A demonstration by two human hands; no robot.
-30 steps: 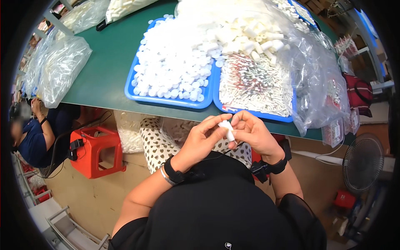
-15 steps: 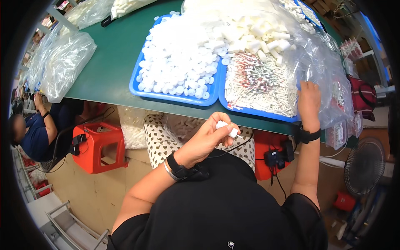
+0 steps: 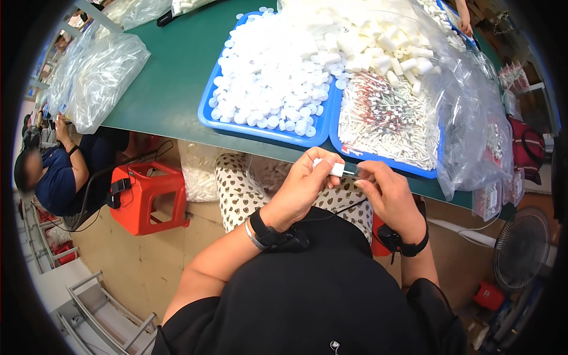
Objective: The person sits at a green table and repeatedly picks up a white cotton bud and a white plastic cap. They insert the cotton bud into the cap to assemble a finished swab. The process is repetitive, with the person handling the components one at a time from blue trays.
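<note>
Currently I see a small white plastic cylinder (image 3: 337, 169) before the green worktop (image 3: 160, 89)'s front edge, pinched between curled fingers of the left hand (image 3: 302, 188). The right hand (image 3: 391, 198) half-curls just beside it; blurred, so I cannot tell whether it grips. A blue plastic tray (image 3: 254, 131) lines that edge.

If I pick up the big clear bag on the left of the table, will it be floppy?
Probably: the clear bag looks thin and has lots of wrinkles. It may feel slippery, since it shines. A push might make it slide off, because its lower corner seems to reach the edge of the green table.
</note>
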